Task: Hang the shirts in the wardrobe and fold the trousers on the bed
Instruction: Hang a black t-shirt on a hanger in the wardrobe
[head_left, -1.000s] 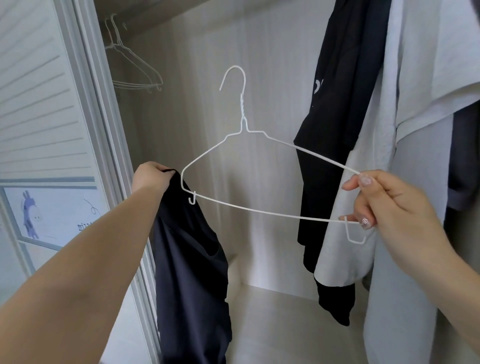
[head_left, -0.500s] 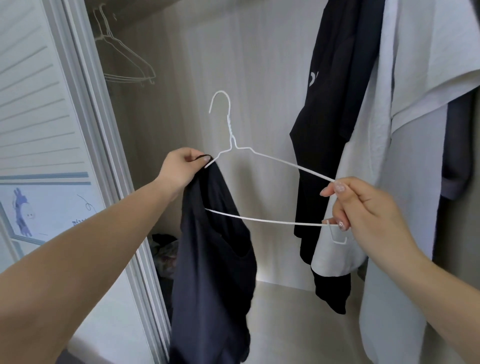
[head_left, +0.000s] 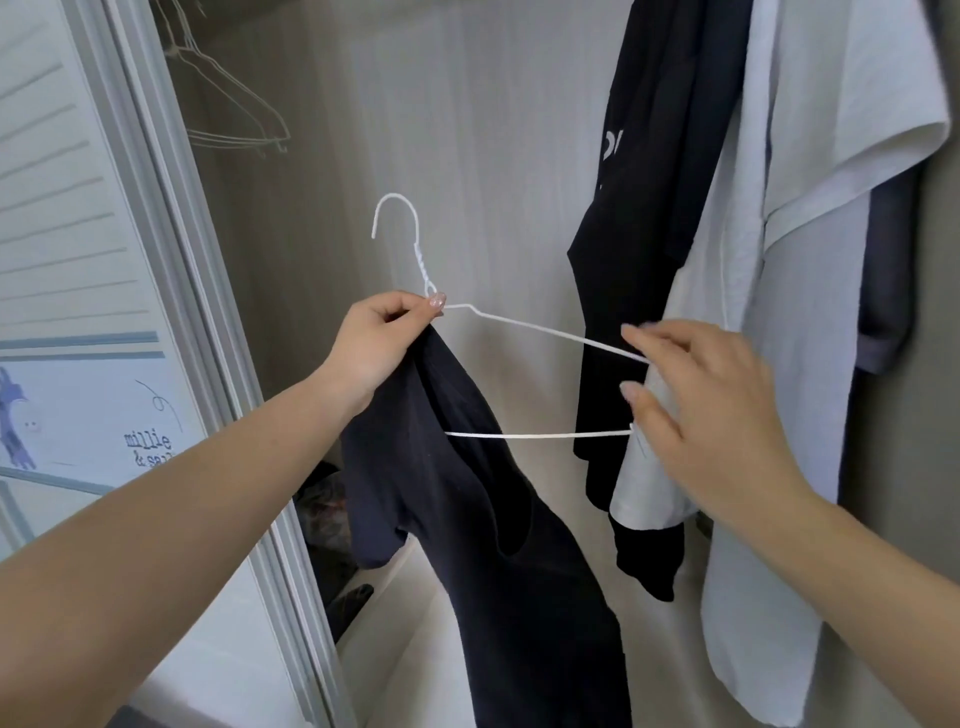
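A white wire hanger (head_left: 540, 332) is held up inside the wardrobe, hook upward. My left hand (head_left: 379, 343) pinches the hanger's neck together with the top of a dark navy shirt (head_left: 493, 519). The shirt is threaded over the hanger's left arm and hangs down below it. My right hand (head_left: 711, 415) is at the hanger's right end with loosely spread, blurred fingers, and the wire's tip is hidden behind them.
A black shirt (head_left: 654, 208) and a white shirt (head_left: 831, 208) hang at the right of the wardrobe. Empty wire hangers (head_left: 234, 119) hang at the upper left. The sliding door frame (head_left: 208, 312) stands on the left. Dark items (head_left: 332, 519) lie low inside.
My left hand slid the dark shirt along the hanger's left arm up to the neck and now pinches both. My right hand's grip on the right end has loosened.
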